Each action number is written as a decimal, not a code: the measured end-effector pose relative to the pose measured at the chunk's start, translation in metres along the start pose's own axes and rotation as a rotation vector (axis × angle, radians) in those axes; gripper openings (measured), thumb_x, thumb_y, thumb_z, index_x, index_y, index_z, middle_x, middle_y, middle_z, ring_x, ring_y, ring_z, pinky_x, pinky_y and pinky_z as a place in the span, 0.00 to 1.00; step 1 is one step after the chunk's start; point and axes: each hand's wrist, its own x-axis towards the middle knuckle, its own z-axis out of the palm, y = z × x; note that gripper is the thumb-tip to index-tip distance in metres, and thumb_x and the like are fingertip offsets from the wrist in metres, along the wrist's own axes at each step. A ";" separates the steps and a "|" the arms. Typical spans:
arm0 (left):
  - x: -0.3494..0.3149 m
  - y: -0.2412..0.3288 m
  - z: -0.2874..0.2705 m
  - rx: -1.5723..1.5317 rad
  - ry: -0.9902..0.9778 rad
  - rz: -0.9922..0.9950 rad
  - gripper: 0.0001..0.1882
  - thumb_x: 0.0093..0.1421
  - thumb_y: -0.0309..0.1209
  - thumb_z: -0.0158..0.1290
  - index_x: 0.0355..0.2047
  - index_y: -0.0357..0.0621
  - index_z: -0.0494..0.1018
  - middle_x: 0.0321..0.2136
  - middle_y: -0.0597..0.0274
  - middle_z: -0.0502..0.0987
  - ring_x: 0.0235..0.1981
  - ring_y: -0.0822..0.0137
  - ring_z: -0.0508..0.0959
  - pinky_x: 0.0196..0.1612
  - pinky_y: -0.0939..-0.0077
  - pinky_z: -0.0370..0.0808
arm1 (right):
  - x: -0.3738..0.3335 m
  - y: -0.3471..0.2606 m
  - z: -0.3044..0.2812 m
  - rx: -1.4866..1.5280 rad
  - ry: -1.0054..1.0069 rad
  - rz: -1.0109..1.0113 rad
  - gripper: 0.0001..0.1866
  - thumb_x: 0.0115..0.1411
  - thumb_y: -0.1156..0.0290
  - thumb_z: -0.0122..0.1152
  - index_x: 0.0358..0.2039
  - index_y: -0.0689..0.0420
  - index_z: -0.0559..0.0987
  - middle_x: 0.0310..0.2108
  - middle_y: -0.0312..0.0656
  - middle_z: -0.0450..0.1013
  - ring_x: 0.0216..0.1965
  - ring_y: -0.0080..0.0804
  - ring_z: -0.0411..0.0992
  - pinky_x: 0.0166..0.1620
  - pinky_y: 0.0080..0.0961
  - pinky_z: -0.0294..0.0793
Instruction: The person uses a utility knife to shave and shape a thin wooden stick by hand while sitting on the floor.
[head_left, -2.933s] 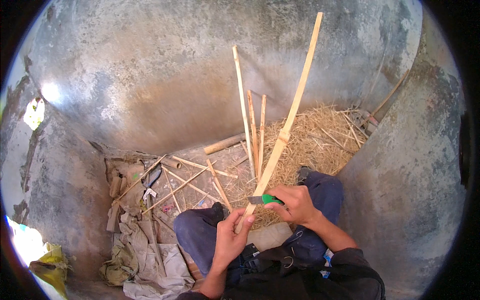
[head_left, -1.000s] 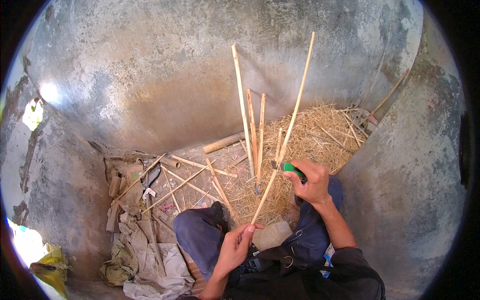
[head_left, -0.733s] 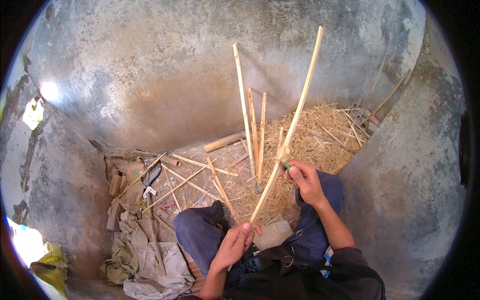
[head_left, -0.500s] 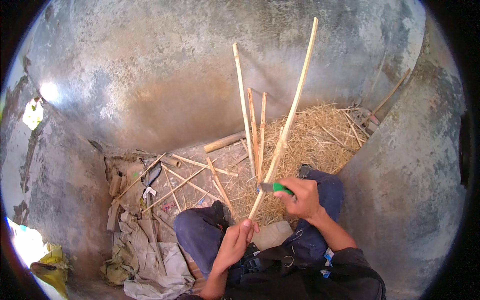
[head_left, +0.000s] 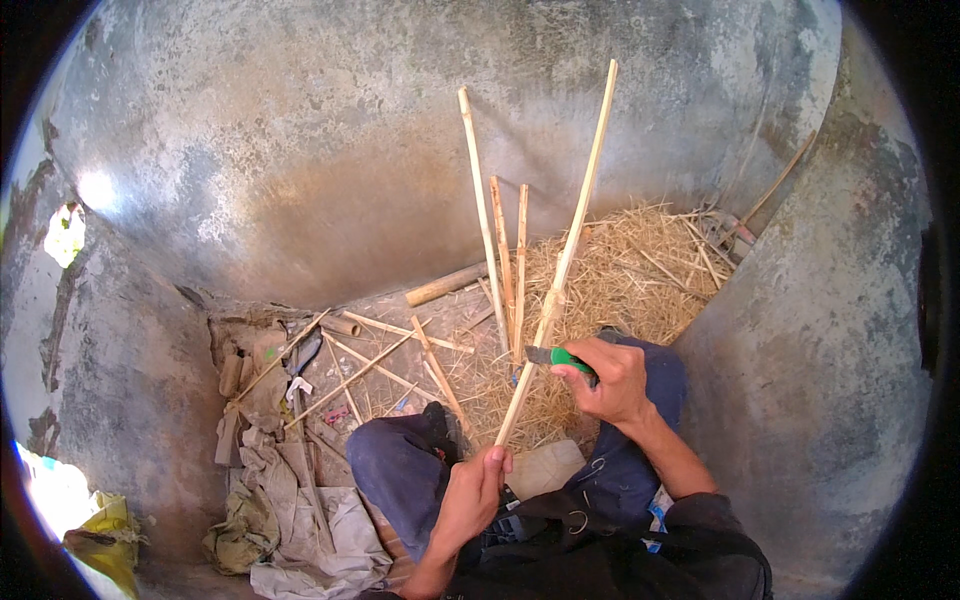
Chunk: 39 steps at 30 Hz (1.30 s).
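Note:
My left hand [head_left: 474, 492] is closed round the near end of a long split bamboo strip [head_left: 577, 235], which slants up and away to the right in front of me. In my right hand [head_left: 608, 380] is a knife with a green handle [head_left: 571, 362], its fingers wrapped round it. The knife's dark blade [head_left: 538, 355] points left and lies across the strip, touching it a little above my left hand. Pale shavings [head_left: 640, 255] are heaped behind the strip, beyond my right knee.
Several bamboo pieces [head_left: 481, 210] lean on the back wall [head_left: 330, 120]. Thin strips [head_left: 365, 372] and a bamboo pole [head_left: 447, 285] lie on the floor. Crumpled sacking [head_left: 320, 550] lies left of my left knee [head_left: 398, 470]. A wall [head_left: 810, 400] rises close on the right.
The strip's far end has tipped lower and slightly left. My right hand and the knife have shifted a little up and to the right; my left hand keeps its grip.

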 end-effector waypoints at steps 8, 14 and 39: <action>-0.007 -0.017 -0.001 -0.155 -0.063 -0.054 0.27 0.84 0.48 0.36 0.32 0.42 0.71 0.20 0.71 0.65 0.22 0.74 0.65 0.27 0.74 0.64 | 0.008 0.017 0.009 0.081 0.033 0.091 0.16 0.66 0.56 0.71 0.39 0.58 0.86 0.30 0.46 0.83 0.29 0.45 0.83 0.31 0.36 0.78; 0.000 -0.026 -0.010 -0.428 -0.221 -0.170 0.26 0.84 0.45 0.35 0.31 0.41 0.68 0.20 0.75 0.63 0.21 0.78 0.62 0.26 0.77 0.61 | -0.002 0.022 0.014 0.738 -0.169 0.451 0.15 0.67 0.59 0.71 0.41 0.59 0.86 0.29 0.46 0.81 0.27 0.45 0.81 0.31 0.36 0.76; -0.017 -0.002 -0.001 0.192 0.092 0.042 0.21 0.82 0.41 0.39 0.38 0.39 0.72 0.21 0.43 0.69 0.24 0.36 0.76 0.29 0.53 0.71 | 0.012 0.008 0.009 0.044 0.069 0.035 0.17 0.64 0.55 0.73 0.38 0.58 0.87 0.30 0.44 0.83 0.28 0.43 0.82 0.31 0.34 0.78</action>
